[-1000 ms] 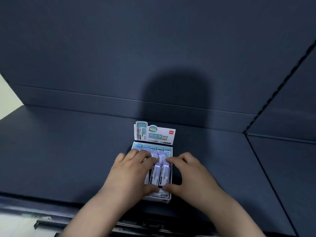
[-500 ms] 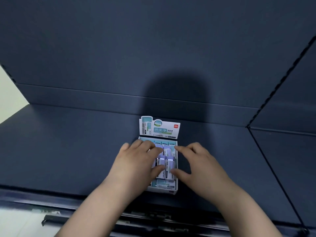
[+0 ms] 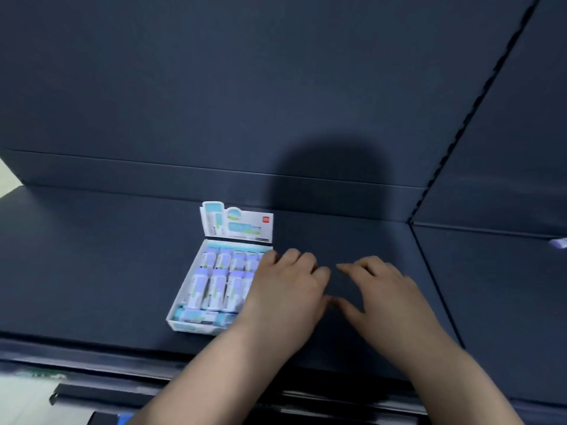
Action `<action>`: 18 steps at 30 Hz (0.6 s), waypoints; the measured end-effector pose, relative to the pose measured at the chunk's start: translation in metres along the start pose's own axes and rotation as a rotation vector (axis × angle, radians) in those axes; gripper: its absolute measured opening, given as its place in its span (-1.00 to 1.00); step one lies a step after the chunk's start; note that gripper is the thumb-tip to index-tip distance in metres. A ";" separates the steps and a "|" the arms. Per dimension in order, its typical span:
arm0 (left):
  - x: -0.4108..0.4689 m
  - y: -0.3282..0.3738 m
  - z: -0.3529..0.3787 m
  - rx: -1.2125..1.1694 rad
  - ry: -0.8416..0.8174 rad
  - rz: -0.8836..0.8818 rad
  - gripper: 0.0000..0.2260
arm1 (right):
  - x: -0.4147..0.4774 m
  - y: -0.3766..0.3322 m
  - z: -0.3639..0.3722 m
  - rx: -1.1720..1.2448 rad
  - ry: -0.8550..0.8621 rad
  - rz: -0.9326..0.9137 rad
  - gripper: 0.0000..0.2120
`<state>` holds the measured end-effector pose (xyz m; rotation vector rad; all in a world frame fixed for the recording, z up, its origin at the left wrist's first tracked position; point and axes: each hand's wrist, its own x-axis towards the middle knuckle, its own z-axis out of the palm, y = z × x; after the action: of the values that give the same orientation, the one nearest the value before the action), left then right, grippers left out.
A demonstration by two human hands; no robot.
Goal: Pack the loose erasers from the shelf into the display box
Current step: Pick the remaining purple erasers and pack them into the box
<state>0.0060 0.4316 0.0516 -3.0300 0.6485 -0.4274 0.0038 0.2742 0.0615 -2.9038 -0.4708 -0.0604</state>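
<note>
A white display box with an upright printed header card lies on the dark blue shelf. Rows of erasers in purple and white sleeves fill it. My left hand hovers over the box's right edge with fingers loosely spread, holding nothing, and hides that side. My right hand is to the right of the box above bare shelf, fingers relaxed and empty. A small pale object, perhaps a loose eraser, shows at the far right edge on the neighbouring shelf section.
The shelf's back panel rises behind the box. A seam divides this shelf from the section on the right. The shelf's front edge and rail run along the bottom, with pale floor at the lower left.
Both hands have left the erasers in the box and shifted right. The view has swung right, so the box now sits left of the hands and its rows are uncovered.
</note>
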 end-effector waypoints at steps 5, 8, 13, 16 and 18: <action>0.037 0.072 -0.009 -0.045 -0.126 -0.024 -0.65 | -0.020 0.073 -0.017 -0.030 -0.005 0.015 -0.47; 0.062 0.124 -0.004 -0.054 -0.129 -0.033 -0.59 | -0.038 0.128 -0.032 -0.057 -0.019 0.034 -0.47; 0.105 0.214 0.001 -0.059 -0.146 -0.028 -0.54 | -0.073 0.224 -0.058 -0.102 -0.057 0.082 -0.47; 0.122 0.257 0.003 -0.064 -0.147 -0.024 -0.52 | -0.092 0.269 -0.070 -0.114 -0.060 0.123 -0.47; 0.126 0.276 0.006 -0.054 -0.141 -0.030 -0.51 | -0.103 0.288 -0.074 -0.113 -0.061 0.146 -0.48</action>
<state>0.0078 0.1281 0.0600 -3.0887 0.6161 -0.1974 -0.0033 -0.0404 0.0722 -3.0489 -0.2727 0.0237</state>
